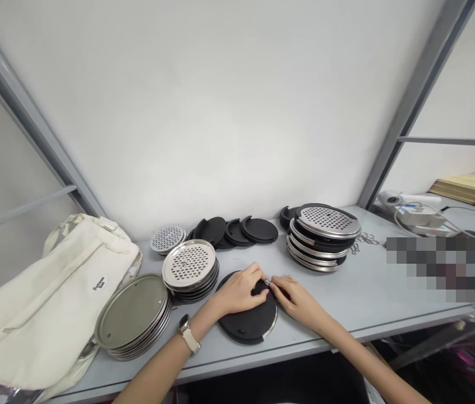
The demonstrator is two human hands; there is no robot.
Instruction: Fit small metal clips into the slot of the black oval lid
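The right hand [298, 300] pinches a small shiny piece [267, 282] at the edge of a round, matte black disc [245, 322] on the desk [325, 297]; the left hand [241, 289] bends over the disc, its grip unclear from here. Perforated plates [189, 264] stand stacked beyond. A cream bag [64, 303] bears a label [99, 283] I can't read.

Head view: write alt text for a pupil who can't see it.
A left hand rests on a black disc on a grey table while the right hand touches a small metal piece at the disc's edge. Beyond are more black discs and stacks with perforated metal discs; to the left, a stack topped by a green disc, then a cream bag.
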